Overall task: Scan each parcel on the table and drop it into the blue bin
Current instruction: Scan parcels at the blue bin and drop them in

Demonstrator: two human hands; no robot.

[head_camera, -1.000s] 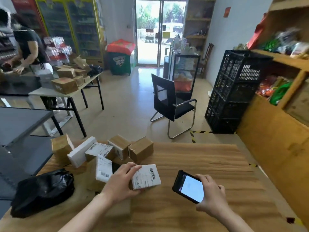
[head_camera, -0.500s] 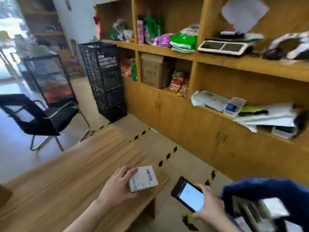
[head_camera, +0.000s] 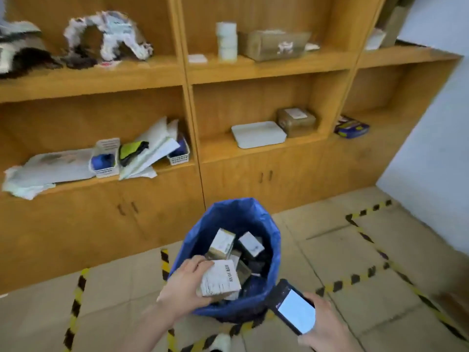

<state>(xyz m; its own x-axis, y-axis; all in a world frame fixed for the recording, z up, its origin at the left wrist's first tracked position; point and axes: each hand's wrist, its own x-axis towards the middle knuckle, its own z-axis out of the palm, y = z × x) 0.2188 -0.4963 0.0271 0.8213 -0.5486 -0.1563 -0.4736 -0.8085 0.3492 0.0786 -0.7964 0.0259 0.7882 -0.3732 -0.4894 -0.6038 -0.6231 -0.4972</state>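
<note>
My left hand grips a small parcel with a white barcode label, holding it over the near left rim of the blue bin. The bin stands on the floor in front of me and holds several small boxes. My right hand holds a black handheld scanner with a lit screen, just right of the bin and level with its near edge.
A wooden shelf unit with cabinet doors runs along the wall behind the bin, loaded with papers, baskets and boxes. Yellow-black tape lines mark the tiled floor. A pale wall stands at the right.
The view has swung right from the table to the shelf wall and floor. My left hand has carried the labelled parcel from the table to above the blue bin; the scanner stays in my right hand.
</note>
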